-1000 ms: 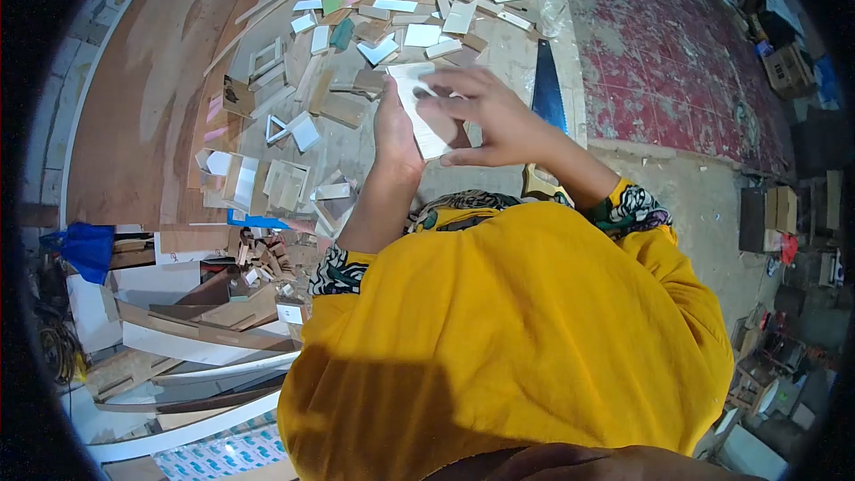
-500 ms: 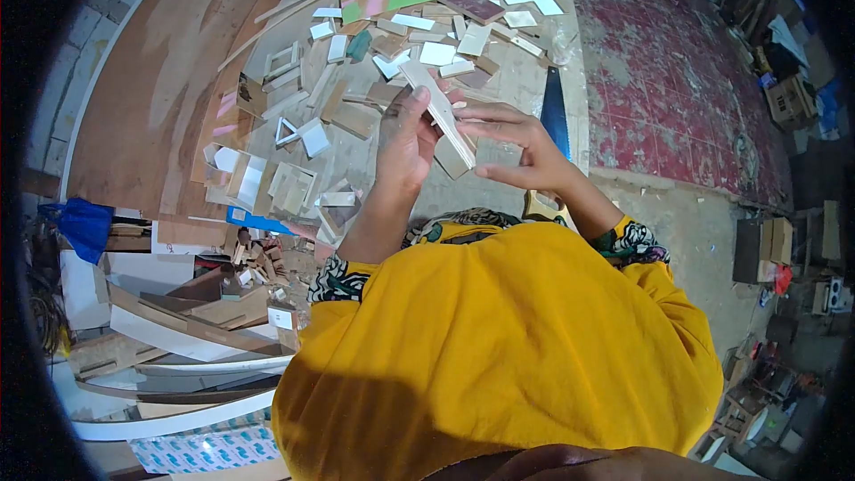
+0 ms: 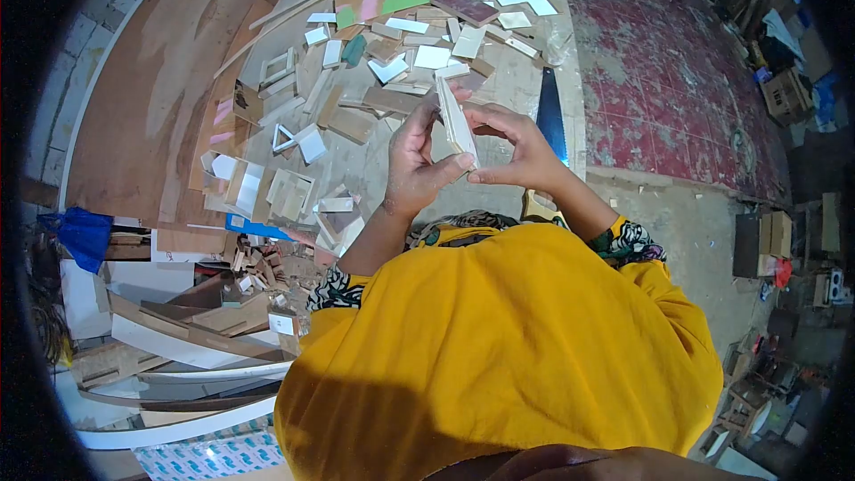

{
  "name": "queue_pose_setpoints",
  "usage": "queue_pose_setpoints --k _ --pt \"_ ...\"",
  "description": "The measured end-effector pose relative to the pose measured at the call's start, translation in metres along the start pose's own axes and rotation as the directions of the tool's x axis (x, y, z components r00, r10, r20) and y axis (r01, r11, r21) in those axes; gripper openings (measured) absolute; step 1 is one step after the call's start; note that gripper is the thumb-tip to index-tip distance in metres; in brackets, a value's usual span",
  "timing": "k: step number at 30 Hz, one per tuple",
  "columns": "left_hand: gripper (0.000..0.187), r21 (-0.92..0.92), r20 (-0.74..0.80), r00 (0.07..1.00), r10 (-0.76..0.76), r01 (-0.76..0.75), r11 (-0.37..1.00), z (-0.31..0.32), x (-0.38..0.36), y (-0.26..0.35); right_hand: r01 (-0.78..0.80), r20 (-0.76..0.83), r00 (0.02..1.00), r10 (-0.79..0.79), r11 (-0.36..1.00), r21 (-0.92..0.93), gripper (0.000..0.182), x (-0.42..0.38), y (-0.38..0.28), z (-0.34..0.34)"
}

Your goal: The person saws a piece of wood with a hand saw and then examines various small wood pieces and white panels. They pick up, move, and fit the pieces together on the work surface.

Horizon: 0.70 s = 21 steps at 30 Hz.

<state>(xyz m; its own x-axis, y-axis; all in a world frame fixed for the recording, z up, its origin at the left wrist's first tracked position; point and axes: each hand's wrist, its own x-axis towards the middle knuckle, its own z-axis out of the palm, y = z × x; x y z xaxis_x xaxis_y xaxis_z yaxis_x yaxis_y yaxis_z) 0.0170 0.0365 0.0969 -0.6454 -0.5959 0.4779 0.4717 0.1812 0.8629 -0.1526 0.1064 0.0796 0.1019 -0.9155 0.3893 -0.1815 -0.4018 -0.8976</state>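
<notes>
Above the cluttered work surface, both hands hold a narrow pale wooden piece (image 3: 455,120), seen nearly edge-on. It looks layered, perhaps thin strips lying together; the exact make-up cannot be told. My left hand (image 3: 417,165) grips it from the left, with the thumb pressed near its lower end. My right hand (image 3: 525,156) closes on it from the right, the thumb at the lower tip and the fingers curled behind, partly hidden. Beyond the hands lie white offcuts (image 3: 433,57) and a brown wooden block (image 3: 392,100).
A handsaw (image 3: 551,116) with a dark blue blade lies at the right. Small wooden frames (image 3: 289,191) stand at the left, near a large brown board (image 3: 151,98). Long curved strips (image 3: 196,338) are stacked lower left. A dark red tiled area (image 3: 659,80) lies right.
The wooden piece has turned more edge-on and upright. My left thumb has moved down to its lower end, and my right fingers have curled in around it.
</notes>
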Motion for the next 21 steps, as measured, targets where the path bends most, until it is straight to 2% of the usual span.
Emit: queue_pose_setpoints --k 2,3,4,5,6,7,9,11,13,18,20,21 --pt "0.081 -0.041 0.041 0.997 -0.064 0.066 0.997 0.000 -0.001 0.001 0.005 0.013 1.000 -0.004 1.000 -0.014 0.071 0.000 -0.001 -0.002" --pt "0.081 -0.042 0.042 0.997 -0.066 0.068 0.997 0.000 0.000 0.000 0.050 0.012 0.999 -0.049 0.992 -0.112 0.071 0.000 0.000 -0.005" --pt "0.085 -0.161 0.050 0.991 -0.124 0.131 0.978 -0.002 0.000 -0.001 0.094 0.017 0.996 -0.093 0.974 -0.208 0.071 0.000 0.000 -0.007" --pt "0.090 -0.278 0.065 0.981 -0.181 0.192 0.941 -0.003 0.001 -0.003 0.092 0.016 0.996 -0.091 0.974 -0.207 0.071 0.001 0.000 -0.009" --pt "0.090 -0.279 0.063 0.981 -0.183 0.194 0.941 -0.007 0.000 -0.009 0.142 -0.013 0.988 -0.152 0.947 -0.288 0.070 0.001 0.001 -0.010" --pt "0.095 -0.216 0.043 0.968 -0.247 0.250 0.944 -0.012 -0.001 -0.017 0.186 -0.036 0.976 -0.214 0.911 -0.367 0.070 0.001 0.001 -0.012" --pt "0.100 -0.156 0.018 0.950 -0.312 0.311 0.938 -0.014 -0.005 -0.015 0.194 -0.019 0.975 -0.221 0.888 -0.417 0.070 0.002 0.001 -0.016" --pt "0.107 -0.126 0.112 0.838 -0.534 0.545 0.829 -0.009 -0.006 0.001 0.201 -0.003 0.974 -0.229 0.861 -0.467 0.069 0.001 0.004 -0.022" --pt "0.111 -0.142 0.136 0.832 -0.537 0.553 0.821 -0.010 -0.007 -0.001 0.272 0.083 0.960 -0.268 0.817 -0.508 0.072 0.001 0.008 -0.029" --pt "0.124 -0.273 0.121 0.821 -0.558 0.568 0.777 -0.008 -0.015 -0.021 0.295 0.136 0.955 -0.264 0.787 -0.542 0.073 0.000 0.012 -0.027" --pt "0.124 -0.389 0.182 0.870 -0.458 0.492 0.779 -0.004 -0.017 -0.019 0.302 0.145 0.953 -0.267 0.793 -0.529 0.073 0.001 0.014 -0.025" --pt "0.124 -0.389 0.181 0.870 -0.458 0.491 0.780 -0.004 -0.017 -0.019 0.308 0.152 0.951 -0.269 0.790 -0.530 0.072 0.000 0.014 -0.024"
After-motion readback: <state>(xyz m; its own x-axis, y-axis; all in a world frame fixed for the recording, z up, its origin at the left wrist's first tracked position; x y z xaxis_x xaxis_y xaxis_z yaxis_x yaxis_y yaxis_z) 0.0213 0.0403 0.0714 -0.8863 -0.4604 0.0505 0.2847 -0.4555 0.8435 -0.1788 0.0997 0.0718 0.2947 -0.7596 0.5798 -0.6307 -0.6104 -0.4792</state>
